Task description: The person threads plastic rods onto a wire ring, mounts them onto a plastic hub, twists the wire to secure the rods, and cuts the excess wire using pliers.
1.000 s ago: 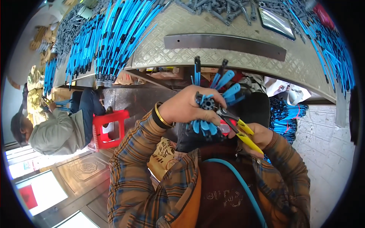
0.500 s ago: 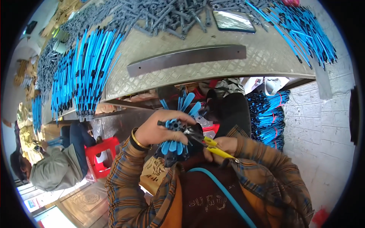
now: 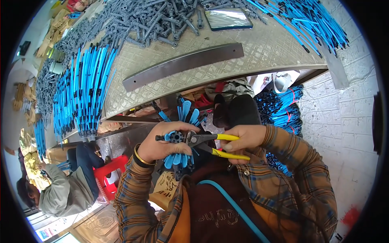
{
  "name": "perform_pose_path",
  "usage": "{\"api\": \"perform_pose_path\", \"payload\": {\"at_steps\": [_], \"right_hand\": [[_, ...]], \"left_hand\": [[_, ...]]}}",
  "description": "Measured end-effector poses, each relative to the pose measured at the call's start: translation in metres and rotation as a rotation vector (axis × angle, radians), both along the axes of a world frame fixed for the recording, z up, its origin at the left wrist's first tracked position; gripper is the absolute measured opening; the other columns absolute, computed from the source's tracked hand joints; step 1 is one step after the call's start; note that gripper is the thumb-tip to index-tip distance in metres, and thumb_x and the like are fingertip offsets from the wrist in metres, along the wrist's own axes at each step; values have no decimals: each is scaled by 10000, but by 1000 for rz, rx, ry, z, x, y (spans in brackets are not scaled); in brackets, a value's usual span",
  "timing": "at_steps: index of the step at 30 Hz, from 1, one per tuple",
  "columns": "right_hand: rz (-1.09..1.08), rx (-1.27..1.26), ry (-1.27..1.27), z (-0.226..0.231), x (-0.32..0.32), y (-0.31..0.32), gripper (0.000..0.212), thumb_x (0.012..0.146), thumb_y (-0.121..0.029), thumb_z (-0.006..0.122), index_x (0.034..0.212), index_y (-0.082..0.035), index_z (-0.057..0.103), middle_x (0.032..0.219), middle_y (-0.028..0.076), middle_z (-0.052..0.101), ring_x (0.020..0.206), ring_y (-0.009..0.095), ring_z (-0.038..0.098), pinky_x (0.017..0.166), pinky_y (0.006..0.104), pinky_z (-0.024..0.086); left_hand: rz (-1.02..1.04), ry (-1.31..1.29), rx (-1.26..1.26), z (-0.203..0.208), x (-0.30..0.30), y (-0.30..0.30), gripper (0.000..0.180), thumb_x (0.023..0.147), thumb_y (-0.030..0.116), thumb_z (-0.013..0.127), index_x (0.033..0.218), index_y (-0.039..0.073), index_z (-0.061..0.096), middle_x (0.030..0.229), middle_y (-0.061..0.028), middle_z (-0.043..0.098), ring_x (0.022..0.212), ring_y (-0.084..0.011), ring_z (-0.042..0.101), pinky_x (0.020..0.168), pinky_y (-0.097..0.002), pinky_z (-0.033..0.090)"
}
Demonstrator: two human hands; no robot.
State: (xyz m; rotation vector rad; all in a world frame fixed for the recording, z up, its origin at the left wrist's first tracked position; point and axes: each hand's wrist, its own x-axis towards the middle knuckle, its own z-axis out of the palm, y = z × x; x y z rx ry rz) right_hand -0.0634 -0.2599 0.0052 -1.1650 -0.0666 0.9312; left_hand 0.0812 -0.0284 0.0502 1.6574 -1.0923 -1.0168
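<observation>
My left hand (image 3: pixel 164 141) is closed round a round black hub (image 3: pixel 176 137) from which several flat blue rods with black ends (image 3: pixel 176 160) fan out. Their lower parts hang down past my palm. In my right hand (image 3: pixel 244 138) is a pair of pliers with yellow handles (image 3: pixel 225 154), its handles spread apart. The metal jaws (image 3: pixel 195 139) meet the side of the hub, close to my left thumb. What exactly lies between the jaws is too small to make out.
On the table (image 3: pixel 162 87) ahead lie a curved metal bar (image 3: pixel 182 67), a heap of grey plastic parts (image 3: pixel 158 18) and a dark flat tray (image 3: pixel 228 19). Blue rods (image 3: pixel 87 89) lie left; bundles (image 3: pixel 283 109) stand right below. Another person (image 3: pixel 67 182) sits at left near a red stool (image 3: pixel 111 174).
The pliers have swung level and their handles have opened wider, with the jaws now at the hub. My right hand has risen. The whole view has shifted slightly.
</observation>
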Motion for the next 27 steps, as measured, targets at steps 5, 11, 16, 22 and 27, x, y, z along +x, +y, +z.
{"api": "perform_pose_path", "payload": {"at_steps": [5, 11, 16, 22, 27], "right_hand": [[72, 51, 134, 17, 7, -4, 298, 926, -203, 477, 1130, 15, 467, 956, 140, 616, 819, 186, 638, 692, 292, 536], [92, 31, 146, 22, 9, -5, 283, 927, -210, 479, 1101, 13, 472, 947, 139, 617, 829, 199, 640, 713, 302, 541], [105, 42, 149, 22, 9, -5, 276, 922, -258, 492, 1021, 0, 485, 929, 119, 608, 810, 179, 634, 673, 283, 545], [107, 50, 98, 23, 8, -3, 276, 919, -281, 498, 979, -12, 492, 904, 95, 595, 771, 146, 615, 640, 266, 541], [52, 22, 25, 20, -2, 5, 297, 924, -289, 494, 1046, -19, 479, 852, 73, 603, 702, 121, 599, 593, 249, 517]], "left_hand": [[-66, -131, -63, -1, 1, 1, 438, 644, 148, 793, 1027, 33, 614, 805, -52, 622, 745, -122, 581, 688, -264, 455], [-21, -8, 26, -1, -2, 3, 464, 625, 226, 797, 1002, 19, 624, 886, -84, 632, 815, -177, 593, 739, -287, 452], [-50, -14, 18, 0, 0, 5, 450, 632, 208, 797, 999, 16, 621, 888, -88, 632, 813, -185, 594, 740, -290, 453], [-78, -38, -28, -1, 1, 4, 449, 638, 210, 798, 997, 9, 617, 884, -89, 631, 813, -188, 596, 741, -289, 454], [-100, -35, -32, -3, 0, 7, 449, 646, 218, 795, 996, 4, 614, 882, -91, 627, 814, -191, 593, 739, -298, 453]]}}
